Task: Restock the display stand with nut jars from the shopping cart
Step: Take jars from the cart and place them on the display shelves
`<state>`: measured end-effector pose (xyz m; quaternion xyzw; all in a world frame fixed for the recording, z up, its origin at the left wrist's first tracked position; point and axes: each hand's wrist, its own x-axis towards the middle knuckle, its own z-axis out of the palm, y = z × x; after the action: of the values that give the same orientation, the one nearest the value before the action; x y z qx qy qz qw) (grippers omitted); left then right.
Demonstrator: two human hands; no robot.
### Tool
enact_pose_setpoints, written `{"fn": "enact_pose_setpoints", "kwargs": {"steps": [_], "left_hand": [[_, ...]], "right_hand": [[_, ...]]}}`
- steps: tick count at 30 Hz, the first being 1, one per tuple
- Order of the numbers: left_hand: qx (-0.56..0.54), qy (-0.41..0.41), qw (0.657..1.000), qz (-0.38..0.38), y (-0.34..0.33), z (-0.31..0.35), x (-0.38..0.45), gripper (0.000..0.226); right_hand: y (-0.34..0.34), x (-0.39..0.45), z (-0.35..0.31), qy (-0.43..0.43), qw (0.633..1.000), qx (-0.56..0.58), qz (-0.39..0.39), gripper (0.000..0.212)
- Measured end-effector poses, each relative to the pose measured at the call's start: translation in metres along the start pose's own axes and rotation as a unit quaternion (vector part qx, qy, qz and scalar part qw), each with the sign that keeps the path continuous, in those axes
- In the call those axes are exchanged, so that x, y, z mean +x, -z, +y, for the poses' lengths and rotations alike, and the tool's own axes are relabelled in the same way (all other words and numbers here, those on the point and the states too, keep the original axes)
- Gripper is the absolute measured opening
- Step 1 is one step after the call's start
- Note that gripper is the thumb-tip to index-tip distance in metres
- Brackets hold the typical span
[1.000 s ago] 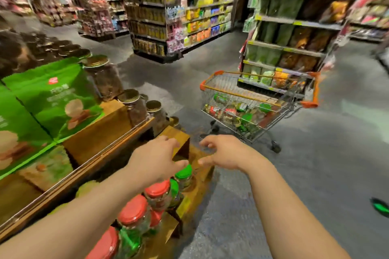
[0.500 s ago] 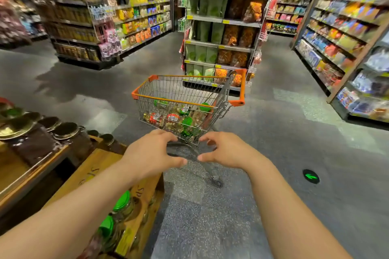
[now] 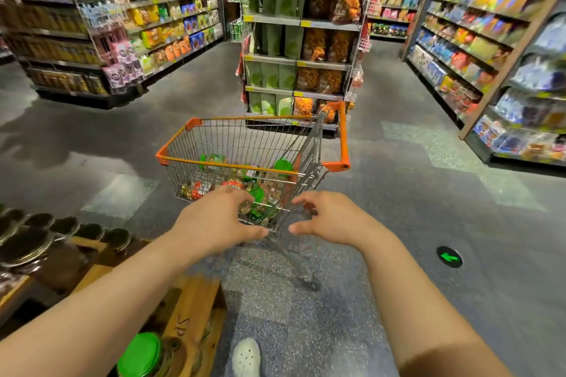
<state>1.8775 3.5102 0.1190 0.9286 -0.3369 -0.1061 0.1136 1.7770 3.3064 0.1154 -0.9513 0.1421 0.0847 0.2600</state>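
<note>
Head view: left hand (image 3: 219, 220) and right hand (image 3: 330, 219) were both empty, fingers loosely spread, reaching toward the shopping cart (image 3: 254, 162). Nut jars (image 3: 257, 193) lay jumbled in its basket. Risk: a nudge could roll the cart away; a jar could slip from the heap. Versus a second earlier, the display stand (image 3: 196, 300) sat lower-left and the cart nearer.

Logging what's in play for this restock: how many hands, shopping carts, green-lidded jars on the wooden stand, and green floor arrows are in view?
Hands: 2, the left hand and the right hand, both empty
Shopping cart: 1
Green-lidded jar on the wooden stand: 1
Green floor arrow: 1
Total: 5
</note>
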Motion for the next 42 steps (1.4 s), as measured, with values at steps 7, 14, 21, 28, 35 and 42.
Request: {"fn": "enact_pose_setpoints", "kwargs": {"steps": [7,14,21,28,35,42], "left_hand": [[-0.009,-0.001,1.0,0.009,0.03,-0.045,0.118,0.074],[0.007,-0.009,1.0,-0.005,0.048,-0.07,0.225,0.076],[-0.005,0.012,0.999,-0.047,0.038,-0.08,0.307,0.077],[-0.04,0.07,0.993,-0.082,0.011,-0.107,0.403,0.083],[-0.072,0.134,0.972,-0.178,-0.053,-0.138,0.502,0.084],[-0.085,0.182,0.936,-0.289,-0.126,-0.175,0.571,0.088]], "right_hand": [[0.035,0.123,-0.006,0.002,0.999,0.031,0.022,0.062],[0.061,0.212,0.01,-0.021,0.995,0.083,0.048,0.056],[0.069,0.289,0.047,-0.042,0.993,0.104,0.032,0.055],[0.061,0.42,0.097,-0.053,0.99,0.12,-0.061,0.06],[0.014,0.542,0.159,-0.129,0.961,0.178,-0.168,0.059],[-0.051,0.621,0.208,-0.132,0.945,0.115,-0.276,0.058]]}}
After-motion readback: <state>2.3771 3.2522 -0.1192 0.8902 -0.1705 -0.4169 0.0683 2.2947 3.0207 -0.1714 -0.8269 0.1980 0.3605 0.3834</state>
